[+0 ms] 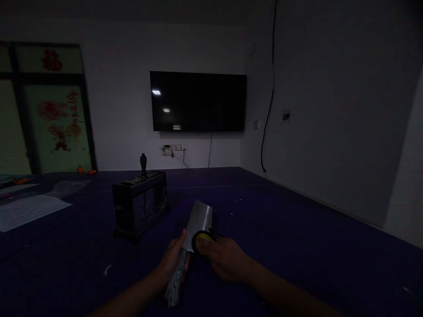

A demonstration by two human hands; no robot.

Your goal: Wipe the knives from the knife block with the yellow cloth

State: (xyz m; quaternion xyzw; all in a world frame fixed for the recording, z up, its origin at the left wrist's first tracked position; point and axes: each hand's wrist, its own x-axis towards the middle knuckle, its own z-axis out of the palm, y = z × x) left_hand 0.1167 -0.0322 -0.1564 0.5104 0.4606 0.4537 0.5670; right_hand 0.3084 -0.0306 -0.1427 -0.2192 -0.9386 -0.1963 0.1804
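Observation:
A cleaver [198,218] with a broad metal blade points away from me, its grey, wrapped-looking handle [177,277] toward me. My left hand [173,255] is closed around it where the handle meets the blade, thumb along the blade's left side. In my right hand [224,257] is a round black-and-yellow tool [202,241], pressed against the lower right part of the blade. My fingers hide part of that tool, so its exact kind is unclear. To the left stands a black knife block [140,202] with see-through sides, one dark handle [143,164] rising from its top.
The dark blue surface [264,246] reaches to the walls. White sheets [33,211] and clear plastic [69,188] lie at the left, with small orange items [90,171] behind. A television [198,102] hangs on the far wall above sockets. A cable [269,110] runs down the right wall.

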